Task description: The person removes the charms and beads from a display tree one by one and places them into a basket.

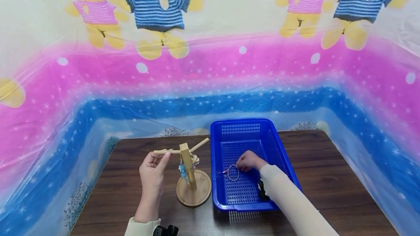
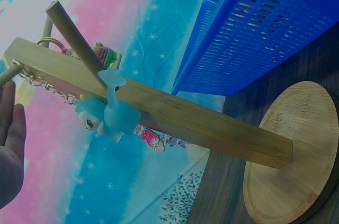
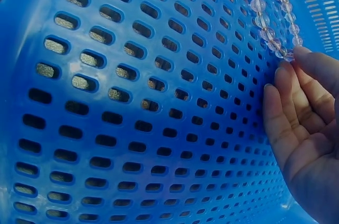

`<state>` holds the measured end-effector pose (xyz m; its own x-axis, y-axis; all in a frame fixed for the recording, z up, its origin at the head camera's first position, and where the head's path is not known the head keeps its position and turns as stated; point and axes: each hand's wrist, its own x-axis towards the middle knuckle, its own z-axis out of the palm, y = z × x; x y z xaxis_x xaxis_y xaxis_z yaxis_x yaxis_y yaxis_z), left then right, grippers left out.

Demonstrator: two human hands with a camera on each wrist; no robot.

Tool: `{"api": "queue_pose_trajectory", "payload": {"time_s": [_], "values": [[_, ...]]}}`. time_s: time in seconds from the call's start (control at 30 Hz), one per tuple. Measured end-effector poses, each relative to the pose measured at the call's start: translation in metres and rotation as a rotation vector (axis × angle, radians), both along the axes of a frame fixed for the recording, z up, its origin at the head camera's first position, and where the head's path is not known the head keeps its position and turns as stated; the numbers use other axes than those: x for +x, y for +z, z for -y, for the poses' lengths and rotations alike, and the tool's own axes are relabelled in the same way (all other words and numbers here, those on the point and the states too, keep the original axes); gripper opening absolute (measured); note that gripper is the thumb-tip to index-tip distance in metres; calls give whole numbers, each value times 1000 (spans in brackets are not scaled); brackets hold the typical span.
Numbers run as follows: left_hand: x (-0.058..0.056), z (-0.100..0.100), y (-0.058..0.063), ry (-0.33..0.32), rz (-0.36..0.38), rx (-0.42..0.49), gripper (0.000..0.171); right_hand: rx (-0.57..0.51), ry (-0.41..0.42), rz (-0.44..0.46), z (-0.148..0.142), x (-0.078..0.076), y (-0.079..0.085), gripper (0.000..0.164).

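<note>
In the head view, the left hand [image 1: 152, 170] pinches the 9 o'clock peg [image 1: 159, 152] of a wooden stand [image 1: 189, 170]; at the stand's 3 o'clock is a blue basket [image 1: 242, 207], inside which the right hand [image 1: 251, 161] pinches a beaded bracelet [image 1: 233, 180], its loop at that hand's 8 o'clock. A hard push on the peg might tip the stand, since the peg seems to reach out past the round base [image 1: 193, 199]; lifting the bracelet too low could snag it on the basket's side. The left wrist view shows what the head view half hides: a chain [image 2: 38, 81] looped on that peg, carrying a blue toy [image 2: 121, 121], with a pink charm [image 2: 152, 140] at its 4 o'clock; a knock could shake these loose. The right wrist view alone makes out clear, round beads at 1 o'clock; thumb and fingertips meet only at the loop's 5 o'clock, so smooth beads may slip. Whether the bracelet touches the basket floor, I cannot tell.
</note>
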<state>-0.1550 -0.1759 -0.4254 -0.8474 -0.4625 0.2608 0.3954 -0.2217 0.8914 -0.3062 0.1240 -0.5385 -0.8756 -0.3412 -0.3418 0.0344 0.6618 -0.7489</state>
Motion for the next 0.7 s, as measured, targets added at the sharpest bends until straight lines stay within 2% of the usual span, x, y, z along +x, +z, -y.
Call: {"api": "queue_pose_trajectory", "payload": {"time_s": [0.3, 0.43, 0.53, 0.7], "values": [[0, -1, -1, -4, -13, 7, 29, 50, -8, -34, 3, 4, 2, 12], [0, -1, -1, 15, 7, -23, 29, 76, -8, -42, 3, 5, 3, 13], [0, -1, -1, 29, 16, -42, 28, 83, -4, -31, 3, 5, 5, 14], [0, -1, -1, 17, 7, -23, 29, 77, 6, -4, 3, 5, 13, 16]]}}
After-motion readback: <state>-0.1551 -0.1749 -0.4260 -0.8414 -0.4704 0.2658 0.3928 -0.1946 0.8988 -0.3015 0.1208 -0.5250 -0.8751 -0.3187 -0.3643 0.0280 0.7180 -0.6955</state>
